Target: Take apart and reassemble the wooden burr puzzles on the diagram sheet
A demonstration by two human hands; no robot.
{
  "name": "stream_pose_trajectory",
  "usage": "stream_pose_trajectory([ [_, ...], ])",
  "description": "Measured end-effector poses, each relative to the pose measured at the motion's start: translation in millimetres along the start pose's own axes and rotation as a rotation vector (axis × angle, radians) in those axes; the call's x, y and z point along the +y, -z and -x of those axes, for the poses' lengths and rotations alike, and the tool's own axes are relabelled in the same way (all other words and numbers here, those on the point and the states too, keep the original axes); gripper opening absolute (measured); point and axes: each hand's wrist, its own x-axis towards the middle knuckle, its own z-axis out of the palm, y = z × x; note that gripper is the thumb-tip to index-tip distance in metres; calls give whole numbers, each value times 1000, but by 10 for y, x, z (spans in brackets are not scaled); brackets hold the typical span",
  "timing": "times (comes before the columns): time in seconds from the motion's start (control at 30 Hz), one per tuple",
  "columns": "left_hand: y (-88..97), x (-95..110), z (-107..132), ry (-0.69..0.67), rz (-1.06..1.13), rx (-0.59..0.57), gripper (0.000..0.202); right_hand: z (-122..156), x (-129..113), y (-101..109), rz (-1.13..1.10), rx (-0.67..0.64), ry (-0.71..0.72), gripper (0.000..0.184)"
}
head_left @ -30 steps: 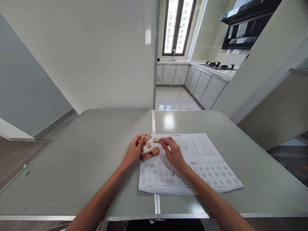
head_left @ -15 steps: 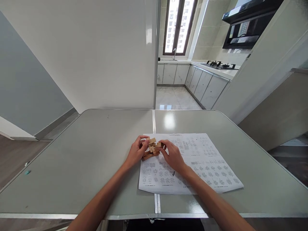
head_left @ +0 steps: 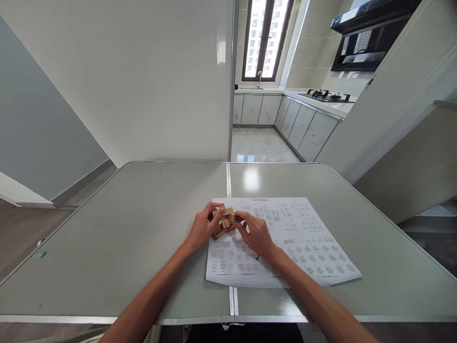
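Note:
Between my two hands is a cluster of interlocking wooden puzzle blocks [head_left: 226, 222], light brown and joined crosswise. My left hand [head_left: 204, 226] grips its left side, with thumb and fingers curled around the blocks. At the right side, my right hand [head_left: 254, 230] pinches the end of a block between thumb and fingers. Darker wooden pieces [head_left: 218, 232] lie just below the cluster, at the sheet's left edge. Under the right hand is a large white instruction sheet [head_left: 285, 274] printed with small diagrams. My fingers hide parts of the blocks.
The grey-green folding table [head_left: 143, 267] has a metal seam [head_left: 232, 302] down its middle and a metal front edge. A white wall [head_left: 171, 85] rises beyond it. Kitchen cabinets [head_left: 300, 128] stand past the doorway. Two small bits lie on the floor at left.
The wooden cluster has turned slightly and its blocks sit closer together. My right hand has shifted a little left. The sheet and the darker pieces stay about where they were.

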Motion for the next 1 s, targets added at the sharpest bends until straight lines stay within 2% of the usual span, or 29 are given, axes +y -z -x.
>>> stream_pose_trajectory([
  [0.2,13,43,20,-8,-41,0,44,18,20,0,30,-14,39,20],
  [0.4,-10,-34,21,-51,-99,-44,44,-9,-46,42,-33,-42,-51,19],
  [0.53,-6,-11,29,-66,-84,-51,46,-11,-72,30,-99,-19,-107,17],
  [0.63,6,30,46,-118,-54,-113,50,-20,-79,22,-163,28,-168,16],
  [0.7,11,39,53,-153,-43,-150,62,-39,-87,31,-217,50,-205,16],
  [0.77,17,28,48,-179,-53,-151,70,-61,-100,48,-263,59,-228,15],
  [1.0,45,-14,17,-287,-142,-113,67,-97,-126,98,-349,19,-229,18],
])
